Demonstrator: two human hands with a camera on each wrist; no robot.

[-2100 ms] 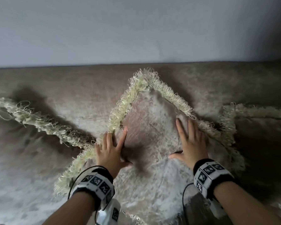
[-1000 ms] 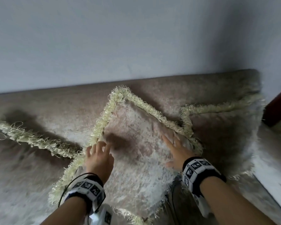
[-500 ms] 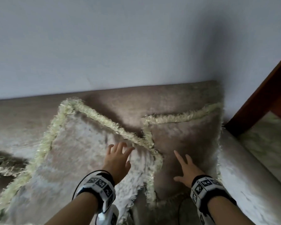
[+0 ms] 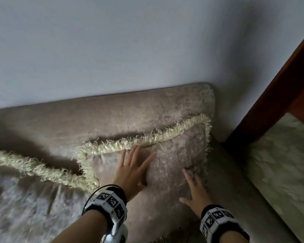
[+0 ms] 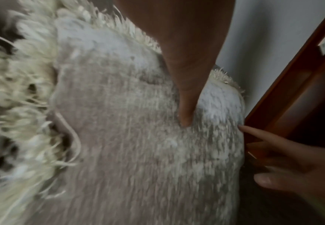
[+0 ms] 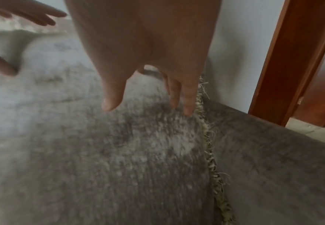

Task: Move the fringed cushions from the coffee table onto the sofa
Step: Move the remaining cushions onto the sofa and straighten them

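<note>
A beige velvet cushion with a cream fringe (image 4: 175, 155) leans against the sofa back (image 4: 112, 116) at the sofa's right end. My left hand (image 4: 137, 165) lies flat on its upper middle, fingers spread and straight, fingertips near the top fringe. Lower on the cushion's right side, my right hand (image 4: 191, 186) rests flat with its fingers apart. A second fringed cushion (image 4: 25, 204) lies to the left, its corner overlapping the first. In the left wrist view a left finger (image 5: 184, 94) presses the cushion (image 5: 138, 152). The right wrist view shows my right fingers (image 6: 186, 99) beside the side fringe (image 6: 209, 152).
The sofa arm (image 4: 235, 193) runs along the cushion's right side. A dark red wooden door frame (image 4: 279, 85) stands just beyond it, with pale patterned floor (image 4: 288, 172) past that. A plain grey wall (image 4: 112, 50) rises behind the sofa.
Both hands left the middle cushion and moved right to the cushion at the sofa's right end, and the view swung right with them. Both hands stayed flat, fingers straight.
</note>
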